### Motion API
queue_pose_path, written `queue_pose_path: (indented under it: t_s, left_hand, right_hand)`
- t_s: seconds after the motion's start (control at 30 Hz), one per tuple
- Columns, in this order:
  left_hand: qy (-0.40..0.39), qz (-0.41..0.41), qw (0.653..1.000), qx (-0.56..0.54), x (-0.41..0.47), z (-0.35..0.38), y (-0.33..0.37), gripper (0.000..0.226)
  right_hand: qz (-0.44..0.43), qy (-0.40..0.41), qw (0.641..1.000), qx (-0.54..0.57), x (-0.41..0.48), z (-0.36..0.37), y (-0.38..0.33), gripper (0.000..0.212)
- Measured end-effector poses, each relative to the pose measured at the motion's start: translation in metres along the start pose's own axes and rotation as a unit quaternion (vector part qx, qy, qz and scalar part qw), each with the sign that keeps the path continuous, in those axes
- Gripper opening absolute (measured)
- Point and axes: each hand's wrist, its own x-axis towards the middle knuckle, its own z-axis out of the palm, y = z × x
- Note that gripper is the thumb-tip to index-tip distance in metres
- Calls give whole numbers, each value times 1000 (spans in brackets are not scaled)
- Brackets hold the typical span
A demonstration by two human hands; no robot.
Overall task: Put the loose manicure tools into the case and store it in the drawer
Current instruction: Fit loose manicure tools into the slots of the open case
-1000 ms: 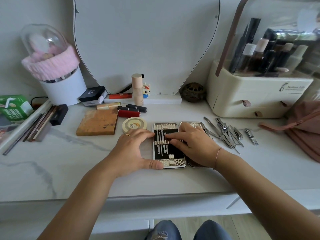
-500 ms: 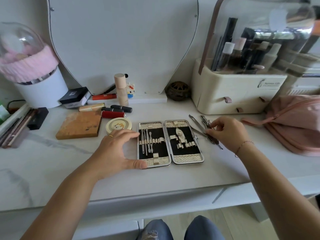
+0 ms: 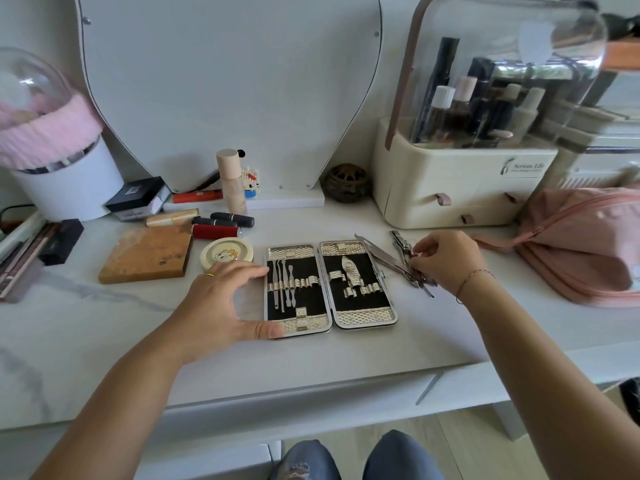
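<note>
Your left hand [image 3: 221, 303] lies flat, released, steadying the open manicure case [image 3: 329, 285] on the bench [image 3: 104, 341]. Your right hand [image 3: 446, 261] pinches 1 tool from the loose tools [image 3: 391, 258] just beside it. Next, slide it under an empty strap.

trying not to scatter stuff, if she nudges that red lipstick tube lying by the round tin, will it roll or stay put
The red lipstick tube lies on its side on the smooth marble-look counter, so it would probably roll if pushed across its length. The wooden block close beside it would likely stop it on that side. It looks rigid and probably light.
</note>
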Motion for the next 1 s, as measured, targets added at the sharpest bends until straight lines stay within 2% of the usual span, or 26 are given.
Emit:
queue_pose_path:
  t_s: [0.17, 0.27, 0.33, 0.43, 0.53, 0.63, 0.83, 0.93, 1.0]
  left_hand:
    - [4, -5, 1000, -5, 1, 1, -1, 111]
    - [3, -3, 1000, -1, 1, 1, -1, 111]
    - [2, -2, 1000, 0, 1, 1, -1, 110]
    - [1, -1, 1000, -4, 0, 1, -1, 109]
    - [-2, 0, 1000, -3, 0, 0, 0, 108]
    - [-4, 0, 1000, 3, -1, -1, 1, 107]
    - [-3, 3, 1000, 16, 0, 0, 0, 108]
    - [-6, -1, 1000, 18, 0, 0, 0, 109]
    - [-6, 1, 1000, 15, 0, -1, 1, 108]
  right_hand:
    - [-7, -24, 998, 54, 1, -5, 3, 7]
    - [3, -50, 986, 160, 1, -12, 1, 7]
    - [36, -89, 959, 265, 1, -17, -5, 4]
    - [78, -174, 900, 392, 2, -18, -20, 8]
    - [94, -231, 849, 465, 0, -13, -40, 8]
    - [97, -265, 820, 498, -3, -4, -60, 8]
    - [102, -270, 821, 492, -6, 21, -88, 7]
    - [123, -241, 822, 500, -5, 37, -96, 6]
    - [142, -216, 811, 525, -6, 47, -101, 4]
